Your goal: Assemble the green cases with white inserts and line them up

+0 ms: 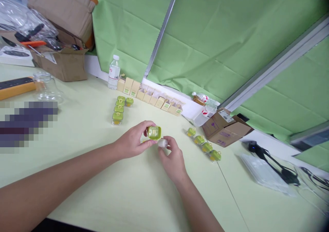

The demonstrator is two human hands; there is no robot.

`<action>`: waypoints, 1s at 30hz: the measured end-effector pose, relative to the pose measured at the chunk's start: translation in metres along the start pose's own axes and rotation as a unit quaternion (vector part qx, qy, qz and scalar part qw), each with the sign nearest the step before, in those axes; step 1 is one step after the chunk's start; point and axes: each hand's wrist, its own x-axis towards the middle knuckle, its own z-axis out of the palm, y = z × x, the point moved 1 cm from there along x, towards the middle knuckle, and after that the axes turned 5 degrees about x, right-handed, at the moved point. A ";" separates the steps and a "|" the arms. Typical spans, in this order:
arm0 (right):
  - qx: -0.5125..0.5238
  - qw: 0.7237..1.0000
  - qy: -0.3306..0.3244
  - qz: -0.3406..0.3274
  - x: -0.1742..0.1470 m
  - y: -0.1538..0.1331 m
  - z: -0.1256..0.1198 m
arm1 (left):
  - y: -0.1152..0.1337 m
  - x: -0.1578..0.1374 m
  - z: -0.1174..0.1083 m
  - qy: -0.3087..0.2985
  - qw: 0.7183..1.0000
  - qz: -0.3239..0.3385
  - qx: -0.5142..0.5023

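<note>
My left hand (136, 139) grips a small green container (154, 132) with rounded corners, thumb below and fingers above. Its hollow-looking green face is turned toward me. Close beside it, my right hand (174, 160) pinches a small whitish rounded piece (162, 143) between thumb and fingers; its exact kind is too small to tell. Both hands are above the table. Beyond my left hand stand several clear containers with green lids (117, 116), yellow showing inside. Past my right hand, more green-lidded containers (206, 147) stand in a slanting row.
Several small cream cardboard boxes (147, 95) line the wall, some with raised flaps. A water bottle (113, 72) stands at their left end. Bottles (205, 116) and a brown carton (223, 127) are at right, near a plastic bag (262, 173). A glass vessel (45, 86) stands left.
</note>
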 end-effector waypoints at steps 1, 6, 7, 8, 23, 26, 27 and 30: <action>-0.035 0.999 -0.014 0.002 0.000 0.000 -0.001 | -0.001 -0.001 0.001 -0.004 1.000 -0.004 -0.006; -0.120 0.989 -0.087 -0.010 0.002 0.003 -0.001 | 0.000 -0.004 0.006 -0.030 0.999 -0.007 -0.034; -0.121 0.989 -0.090 -0.013 0.002 0.004 -0.001 | 0.000 -0.004 0.006 -0.033 0.999 -0.006 -0.035; -0.120 0.989 -0.090 -0.013 0.002 0.004 -0.001 | 0.001 -0.004 0.006 -0.034 0.999 -0.005 -0.035; -0.053 0.997 -0.038 -0.032 0.004 0.001 -0.005 | 0.003 -0.004 0.004 -0.072 0.995 -0.032 -0.060; 0.000 0.999 0.000 -0.051 0.003 -0.007 -0.009 | 0.004 -0.004 0.003 -0.084 0.994 -0.029 -0.063; 0.028 0.998 0.005 -0.058 0.002 -0.010 -0.011 | 0.005 -0.004 0.003 -0.091 0.993 -0.030 -0.067; 0.128 0.989 -0.008 -0.077 -0.002 -0.018 -0.013 | 0.010 -0.005 0.001 -0.120 0.989 -0.031 -0.079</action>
